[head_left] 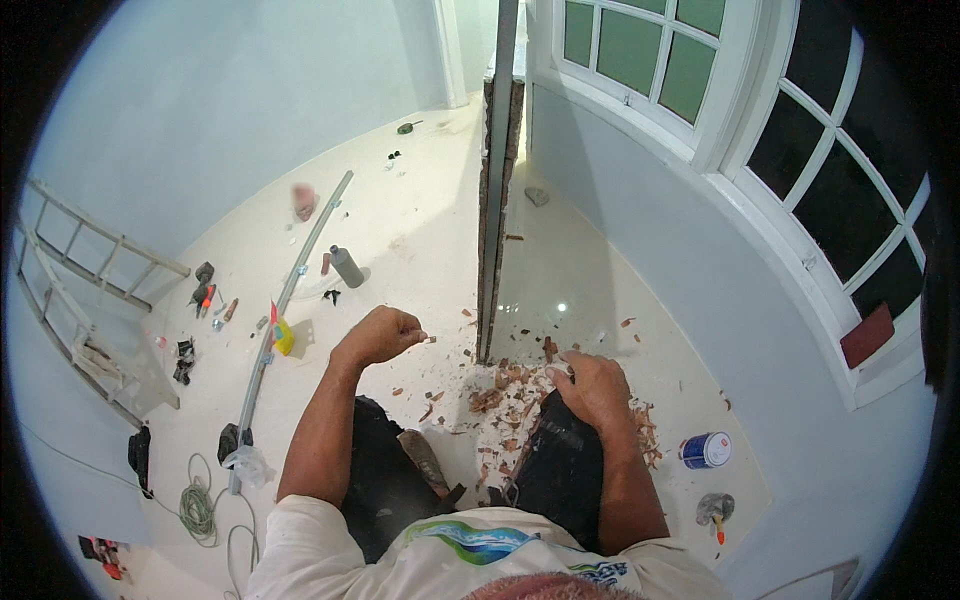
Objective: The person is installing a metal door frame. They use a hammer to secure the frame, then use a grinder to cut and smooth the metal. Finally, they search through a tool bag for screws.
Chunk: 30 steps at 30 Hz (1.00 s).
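My left hand (385, 335) is held out above the floor, its fingers closed in a pinch on a small pale chip (431, 339). My right hand (594, 388) is just above my right knee, thumb and forefinger apart and nothing visible between them; its other fingers are partly hidden. Ahead of me, between the hands, stands a tall narrow wooden frame edge (489, 220) with a grey metal strip along it. Broken reddish-brown wood chips (515, 383) are scattered around its foot and between my legs.
To the left lie a long metal profile (290, 290), a grey bottle (346, 267), a yellow packet (283, 337) and coiled cable (198, 510). A ladder (75, 260) leans at far left. A paint can (706, 450) is at right, below the windowed wall (640, 170).
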Motion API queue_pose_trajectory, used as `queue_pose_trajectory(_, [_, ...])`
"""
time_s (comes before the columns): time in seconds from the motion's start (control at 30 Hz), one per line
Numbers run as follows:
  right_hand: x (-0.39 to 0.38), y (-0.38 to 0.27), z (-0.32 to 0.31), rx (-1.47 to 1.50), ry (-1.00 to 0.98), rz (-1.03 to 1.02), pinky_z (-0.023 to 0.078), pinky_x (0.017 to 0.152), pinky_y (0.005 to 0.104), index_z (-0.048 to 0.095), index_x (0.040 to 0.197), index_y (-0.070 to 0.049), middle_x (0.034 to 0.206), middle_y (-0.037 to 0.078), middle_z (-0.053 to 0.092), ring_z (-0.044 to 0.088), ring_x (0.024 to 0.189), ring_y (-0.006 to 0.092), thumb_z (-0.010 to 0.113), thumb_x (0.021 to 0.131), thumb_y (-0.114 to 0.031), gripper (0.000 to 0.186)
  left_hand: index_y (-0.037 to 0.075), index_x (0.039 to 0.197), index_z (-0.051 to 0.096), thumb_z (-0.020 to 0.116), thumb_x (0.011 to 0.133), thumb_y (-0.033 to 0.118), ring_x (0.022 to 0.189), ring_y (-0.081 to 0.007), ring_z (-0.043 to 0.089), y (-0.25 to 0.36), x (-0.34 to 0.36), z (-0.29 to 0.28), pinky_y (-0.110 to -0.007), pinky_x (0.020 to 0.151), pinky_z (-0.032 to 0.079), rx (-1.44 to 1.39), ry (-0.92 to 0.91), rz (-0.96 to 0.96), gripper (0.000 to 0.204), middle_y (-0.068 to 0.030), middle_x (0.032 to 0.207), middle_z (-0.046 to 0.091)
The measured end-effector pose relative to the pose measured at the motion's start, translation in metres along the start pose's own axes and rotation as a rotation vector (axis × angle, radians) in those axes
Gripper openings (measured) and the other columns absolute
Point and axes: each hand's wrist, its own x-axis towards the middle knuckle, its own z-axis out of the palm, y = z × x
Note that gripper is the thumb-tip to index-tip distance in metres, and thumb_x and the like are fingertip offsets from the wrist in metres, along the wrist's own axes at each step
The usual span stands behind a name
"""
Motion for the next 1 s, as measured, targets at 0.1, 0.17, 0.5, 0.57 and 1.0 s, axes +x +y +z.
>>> queue_pose_trajectory(0.1, [0.0,-0.001,0.002,-0.03,-0.014,-0.003,0.056,0.092,0.0515,0.077,0.121,-0.007,0.106,0.024,0.077,0.073,0.101,0.0427,0.072,0.093,-0.042,0.046,0.006,0.117,0.078,0.074,0.097,0.033,0.088,-0.0309,0.075,-0.005,-0.001,0.003,-0.042,0.083,0.058,0.088,-0.131,-0.027,0.034,-0.0176,0.099,0.079])
queue_pose_trajectory(0.17, [0.001,-0.002,0.002,-0.072,-0.035,-0.002,0.055,0.094,0.051,0.076,0.121,-0.007,0.108,0.023,0.077,0.073,0.102,0.0419,0.072,0.094,-0.042,0.045,0.007,0.125,0.075,0.073,0.097,0.035,0.097,-0.0318,0.076,-0.008,-0.002,0.006,-0.043,0.089,0.059,0.143,-0.19,-0.032,0.039,-0.0166,0.106,0.08])
queue_pose_trajectory(0.5, [0.027,-0.091,0.009,-0.17,-0.398,-0.539,0.053,0.095,0.0519,0.073,0.117,-0.006,0.106,0.021,0.076,0.071,0.106,0.0413,0.067,0.099,-0.039,0.038,0.01,0.134,0.071,0.077,0.093,0.041,0.106,-0.0361,0.074,0.015,0.001,0.014,-0.048,0.097,0.057,0.2,-0.297,0.008,0.052,-0.0168,0.111,0.079])
queue_pose_trajectory(0.57, [0.035,-0.11,0.027,-0.202,-0.484,-0.608,0.053,0.095,0.0526,0.073,0.116,-0.006,0.104,0.022,0.075,0.071,0.105,0.0415,0.066,0.1,-0.038,0.036,0.01,0.134,0.07,0.077,0.092,0.04,0.107,-0.0365,0.074,0.019,0.001,0.016,-0.049,0.097,0.057,0.222,-0.308,0.058,0.052,-0.0173,0.111,0.078])
queue_pose_trajectory(1.0, [0.099,-0.102,0.119,-0.285,-1.17,-0.125,0.052,0.097,0.054,0.074,0.12,-0.007,0.113,0.023,0.075,0.07,0.11,0.0427,0.066,0.099,-0.038,0.038,0.007,0.084,0.08,0.079,0.071,0.017,0.083,-0.0328,0.076,0.003,0.006,0.059,-0.048,0.075,0.058,-0.069,-0.144,0.199,0.017,-0.0152,0.083,0.076])
